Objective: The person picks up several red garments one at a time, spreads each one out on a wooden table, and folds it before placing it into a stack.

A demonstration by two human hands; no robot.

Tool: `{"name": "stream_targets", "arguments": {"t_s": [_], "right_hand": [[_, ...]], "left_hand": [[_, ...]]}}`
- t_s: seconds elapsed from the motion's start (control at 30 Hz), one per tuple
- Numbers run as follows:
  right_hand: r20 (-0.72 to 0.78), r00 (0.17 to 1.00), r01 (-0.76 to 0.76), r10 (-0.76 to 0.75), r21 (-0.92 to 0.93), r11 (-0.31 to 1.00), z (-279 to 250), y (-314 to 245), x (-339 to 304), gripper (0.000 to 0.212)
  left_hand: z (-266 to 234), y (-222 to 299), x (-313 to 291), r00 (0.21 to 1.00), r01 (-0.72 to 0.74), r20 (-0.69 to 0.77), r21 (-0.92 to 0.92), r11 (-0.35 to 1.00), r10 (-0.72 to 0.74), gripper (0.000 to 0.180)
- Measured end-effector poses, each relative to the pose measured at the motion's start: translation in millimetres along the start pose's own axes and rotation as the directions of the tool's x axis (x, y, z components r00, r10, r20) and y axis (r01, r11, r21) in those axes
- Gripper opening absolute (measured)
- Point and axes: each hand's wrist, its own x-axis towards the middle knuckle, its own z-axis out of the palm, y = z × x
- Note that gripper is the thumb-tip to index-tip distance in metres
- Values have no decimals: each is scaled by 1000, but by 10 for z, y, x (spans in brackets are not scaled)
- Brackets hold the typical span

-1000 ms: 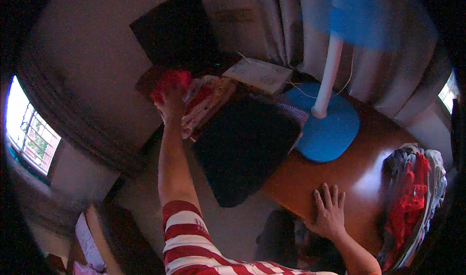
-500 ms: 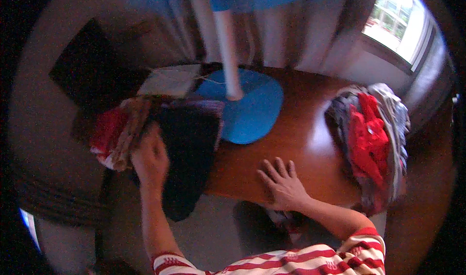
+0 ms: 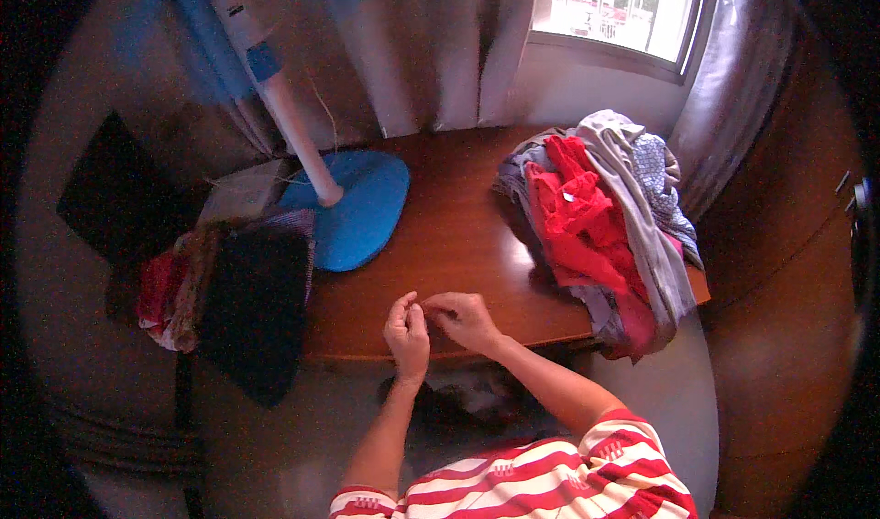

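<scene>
My left hand (image 3: pixel 408 338) and my right hand (image 3: pixel 466 322) meet above the front edge of the brown wooden table (image 3: pixel 440 207). The left hand's fingers point up and are curled together. Bent fingers of the right hand reach toward it, almost touching. Whatever is between the fingertips, if anything, is too small to make out. To the right lies a heap of loose clothes, with a red lacy garment (image 3: pixel 582 207) on top and a grey garment (image 3: pixel 637 212) beside it. At the left a black folded garment (image 3: pixel 257 299) hangs over the table's front edge.
A white-poled fan stands on a blue base (image 3: pixel 376 207) at the back left. Red and brown clothes (image 3: pixel 165 285) lie beside the black garment, near a dark panel (image 3: pixel 124 189). Curtains (image 3: pixel 412 52) and a window (image 3: pixel 614 6) are behind the table.
My left hand has left the clothes pile at the left and come to my right hand, which was spread on the table and is now bent. The view has turned right.
</scene>
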Motion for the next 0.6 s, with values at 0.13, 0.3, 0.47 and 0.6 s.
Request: {"name": "stream_targets", "arguments": {"t_s": [0.13, 0.3, 0.47, 0.6], "right_hand": [[-423, 888, 67, -177, -263, 963, -685, -167, -120, 16], [-623, 716, -132, -313, -562, 816, -1721, -346, 9, 33], [-480, 812, -232, -333, -789, 569, -2140, -121, 111, 47], [-526, 849, -265, -54, -512, 817, -2407, 143, 271, 22]], "left_hand": [[-74, -42, -226, 949, -313, 112, 446, 838, 295, 22], [-43, 18, -261, 967, -248, 124, 642, 725, 222, 24], [-30, -58, -112, 915, -382, 169, 661, 646, 367, 20], [40, -162, 4, 907, -405, 194, 649, 644, 375, 15]]}}
